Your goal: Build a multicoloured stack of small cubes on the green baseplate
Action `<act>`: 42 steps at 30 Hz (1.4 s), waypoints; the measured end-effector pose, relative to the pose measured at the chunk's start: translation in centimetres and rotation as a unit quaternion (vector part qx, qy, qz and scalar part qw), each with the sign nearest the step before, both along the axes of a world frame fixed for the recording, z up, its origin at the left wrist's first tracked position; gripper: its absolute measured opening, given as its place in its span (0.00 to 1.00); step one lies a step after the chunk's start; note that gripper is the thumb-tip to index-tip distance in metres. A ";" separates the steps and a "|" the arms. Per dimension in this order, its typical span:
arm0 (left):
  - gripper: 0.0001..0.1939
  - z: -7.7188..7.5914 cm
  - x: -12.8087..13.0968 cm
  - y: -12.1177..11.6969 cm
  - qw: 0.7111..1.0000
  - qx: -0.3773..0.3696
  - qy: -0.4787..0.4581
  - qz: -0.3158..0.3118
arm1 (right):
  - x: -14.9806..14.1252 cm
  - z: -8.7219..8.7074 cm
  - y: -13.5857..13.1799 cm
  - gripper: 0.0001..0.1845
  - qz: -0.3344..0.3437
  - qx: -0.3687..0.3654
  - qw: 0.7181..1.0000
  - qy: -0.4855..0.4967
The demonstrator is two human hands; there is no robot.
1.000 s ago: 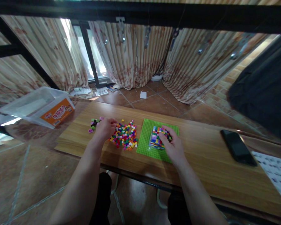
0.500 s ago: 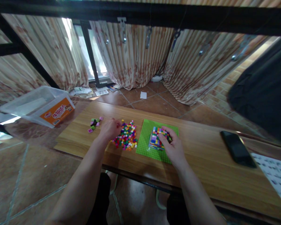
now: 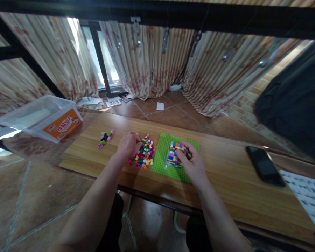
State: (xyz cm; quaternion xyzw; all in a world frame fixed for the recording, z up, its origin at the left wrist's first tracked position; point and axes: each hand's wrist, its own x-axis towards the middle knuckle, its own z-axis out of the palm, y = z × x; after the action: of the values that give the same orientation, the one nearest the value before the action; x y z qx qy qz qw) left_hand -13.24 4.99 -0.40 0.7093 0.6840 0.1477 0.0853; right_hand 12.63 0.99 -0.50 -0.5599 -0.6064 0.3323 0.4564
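A block of many-coloured toy bricks [image 3: 174,156] stands on a green studded baseplate [image 3: 160,161]. My right hand [image 3: 194,163] is closed round its right side, the thumb lying over the top and the fingers behind. My left hand [image 3: 129,145] is over the left part of a heap of small loose bricks [image 3: 146,153] in many colours. Its fingers are bent and drawn together at the heap. Whether a brick is between them is too small to make out.
Several larger pink, green and black bricks [image 3: 104,139] lie left of the heap on the wooden table [image 3: 223,175]. A clear plastic bin [image 3: 39,119] with an orange label is at far left. A black phone [image 3: 265,166] and a printed sheet [image 3: 307,196] are at right.
My left hand has moved a little to the right, further over the heap of loose bricks. My right hand has stayed on the brick block.
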 end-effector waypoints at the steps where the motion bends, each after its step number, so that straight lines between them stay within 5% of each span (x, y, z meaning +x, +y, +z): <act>1: 0.09 0.0 0.0 0.0 1.000 -0.002 0.002 0.001 | 0.0 0.0 0.0 0.27 0.001 -0.004 1.000 0.002; 13: 0.16 -0.3 -0.6 0.2 0.998 0.021 0.017 0.057 | 0.0 0.0 0.0 0.28 0.006 -0.025 1.000 0.010; 25: 0.16 -0.8 0.2 1.4 0.997 0.029 0.057 0.031 | 0.2 -0.3 0.0 0.28 0.006 -0.014 1.000 -0.003; 31: 0.12 0.3 -0.1 0.7 0.992 0.099 -0.078 -0.015 | 0.1 -0.2 0.0 0.26 0.008 -0.007 1.000 -0.008; 33: 0.11 1.1 0.0 0.0 0.969 0.098 -0.213 -0.072 | 0.0 -0.1 0.0 0.26 0.008 -0.002 1.000 -0.005; 37: 0.11 2.0 1.3 -1.6 0.857 -0.002 -0.487 -0.169 | -0.3 0.0 0.0 0.24 0.007 0.008 1.000 -0.002; 42: 0.13 2.3 3.6 -3.2 0.749 -0.084 -0.628 -0.195 | -0.4 -0.2 0.1 0.23 0.007 0.015 1.000 0.006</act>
State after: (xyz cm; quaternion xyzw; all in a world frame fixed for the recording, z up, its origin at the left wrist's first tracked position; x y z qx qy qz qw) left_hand -9.60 1.83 1.93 0.5647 0.3322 0.4817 0.5821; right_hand 12.28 1.05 -0.66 -0.5469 -0.6127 0.3290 0.4661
